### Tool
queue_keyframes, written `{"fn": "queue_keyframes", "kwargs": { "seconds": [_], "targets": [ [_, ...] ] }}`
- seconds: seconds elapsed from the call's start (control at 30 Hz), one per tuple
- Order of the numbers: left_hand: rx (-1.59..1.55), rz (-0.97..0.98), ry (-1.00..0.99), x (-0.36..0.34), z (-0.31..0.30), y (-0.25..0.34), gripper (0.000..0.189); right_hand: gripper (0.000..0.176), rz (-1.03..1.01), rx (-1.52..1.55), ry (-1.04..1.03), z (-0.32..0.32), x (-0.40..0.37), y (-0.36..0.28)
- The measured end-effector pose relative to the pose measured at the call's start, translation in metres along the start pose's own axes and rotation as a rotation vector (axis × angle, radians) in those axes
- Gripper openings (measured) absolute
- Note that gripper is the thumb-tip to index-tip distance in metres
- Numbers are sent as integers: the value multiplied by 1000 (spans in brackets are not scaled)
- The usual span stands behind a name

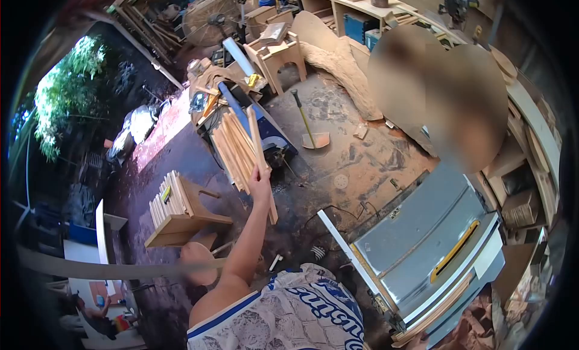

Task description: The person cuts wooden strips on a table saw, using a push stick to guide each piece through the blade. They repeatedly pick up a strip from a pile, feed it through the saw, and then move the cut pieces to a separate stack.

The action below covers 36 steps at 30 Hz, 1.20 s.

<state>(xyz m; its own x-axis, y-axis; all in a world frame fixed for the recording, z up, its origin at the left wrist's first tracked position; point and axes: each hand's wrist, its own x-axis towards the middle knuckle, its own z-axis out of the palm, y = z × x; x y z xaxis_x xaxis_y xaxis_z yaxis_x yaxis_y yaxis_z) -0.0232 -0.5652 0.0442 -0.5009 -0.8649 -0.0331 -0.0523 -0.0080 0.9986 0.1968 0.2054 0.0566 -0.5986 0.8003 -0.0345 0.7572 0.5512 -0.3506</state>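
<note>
My left hand reaches forward with its fingers closed round a long, narrow wooden strip. The strip's lower end extends below my hand. Right beside it, a row of similar light wooden strips rests on a blue machine. Closer to me on the left stands a small wooden stool-like piece with more strips and a small yellow-green object on it. My right hand is out of view.
At right stands a grey table saw with a yellow push stick on it. A long-handled dustpan stands on the dusty floor. Large slabs lean behind. A blurred patch hides part of the right side. A person appears lower left.
</note>
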Motion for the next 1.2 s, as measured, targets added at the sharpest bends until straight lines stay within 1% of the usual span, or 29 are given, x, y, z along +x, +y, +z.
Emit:
{"fn": "queue_keyframes", "kwargs": {
  "seconds": [0.03, 0.07, 0.1, 0.13, 0.17, 0.23, 0.27, 0.33, 0.37, 0.43, 0.47, 0.5, 0.57, 0.6, 0.63, 0.7, 0.73, 0.77, 0.83, 0.87, 0.9, 0.93, 0.97, 1.03, 1.07, 1.1, 1.13, 1.17, 1.2],
  "targets": [
    [56, -35, 128, 15, -28, -14, 52, 37, -26, 6, 5, 2, 0, 9],
    [39, -37, 142, 27, -47, -16, 52, 38, -54, -114, -75, 4, 4, 18],
    [47, -52, 221, 39, -60, -17, 49, 39, -78, -238, -150, 5, 8, 24],
    [58, -68, 299, 51, -72, -19, 46, 39, -92, -237, -138, 2, 7, 23],
    [45, -72, 304, 65, -79, -21, 46, 39, -135, -249, -142, 0, 4, 20],
    [168, -1, 310, 99, -84, -26, 42, 38, -218, -273, -150, -3, 5, 20],
    [161, -3, 311, 117, -85, -33, 42, 38, -222, -272, -142, 4, 17, 35],
    [326, 12, 270, 157, -83, -47, 49, 36, -50, -33, -165, 30, 55, 81],
    [321, 13, 265, 175, -83, -51, 49, 36, -47, -30, -159, 26, 51, 81],
    [507, -139, 276, 197, -83, -57, 55, 38, -50, 54, -61, 13, 45, 77],
    [713, -130, 426, 182, -74, -47, 64, 38, -49, 51, -55, 7, 39, 74],
    [711, -132, 419, 187, -82, -63, 64, 38, -77, 169, 24, 2, 32, 74],
    [774, -112, 277, 193, -92, -72, 71, 38, -127, 411, 192, -3, 16, 76],
    [752, -92, 309, 190, -93, -78, 77, 42, -108, 145, 247, -25, -3, 47],
    [569, -108, 263, 177, -95, -67, 77, 42, -97, 142, 256, -40, -15, 34],
    [375, -114, 99, 184, -108, -87, 75, 50, -8, 291, 218, -89, -63, -24],
    [356, -72, 160, 179, -107, -90, 71, 56, -147, 366, 251, -106, -82, -48],
    [336, -30, 222, 176, -107, -96, 68, 56, -128, 359, 268, -104, -79, -33],
    [330, 61, 250, 181, -110, -109, 68, 51, -122, 250, 318, -96, -70, -1],
    [393, 60, 254, 178, -111, -105, 68, 50, -80, 131, 300, -99, -75, -5],
    [455, 61, 259, 175, -112, -101, 67, 50, -63, 128, 312, -93, -82, -12],
    [449, 52, 300, 179, -111, -109, 59, 39, -124, 497, 173, -82, -93, -19],
    [446, 50, 267, 161, -97, -98, 59, 28, -184, 860, 37, -73, -105, -24],
    [597, 458, 290, 95, -57, -46, 46, 22, -122, 851, -70, -55, -136, -47],
    [429, 485, 33, 55, -32, -37, 38, 24, -66, 970, -88, -49, -162, -82],
    [252, 499, -229, 7, -3, -34, 30, 25, -36, 966, -162, -25, -170, -84],
    [95, 284, -507, -51, 26, -38, 24, 30, 67, 1054, -255, -37, -202, -136],
    [-47, -2, -919, -107, 46, -30, 31, 32, 114, 1206, -430, -37, -217, -149],
    [-126, -200, -1240, -162, 60, 5, 46, 34, 142, 1178, -470, -30, -228, -157]
  ]
}}
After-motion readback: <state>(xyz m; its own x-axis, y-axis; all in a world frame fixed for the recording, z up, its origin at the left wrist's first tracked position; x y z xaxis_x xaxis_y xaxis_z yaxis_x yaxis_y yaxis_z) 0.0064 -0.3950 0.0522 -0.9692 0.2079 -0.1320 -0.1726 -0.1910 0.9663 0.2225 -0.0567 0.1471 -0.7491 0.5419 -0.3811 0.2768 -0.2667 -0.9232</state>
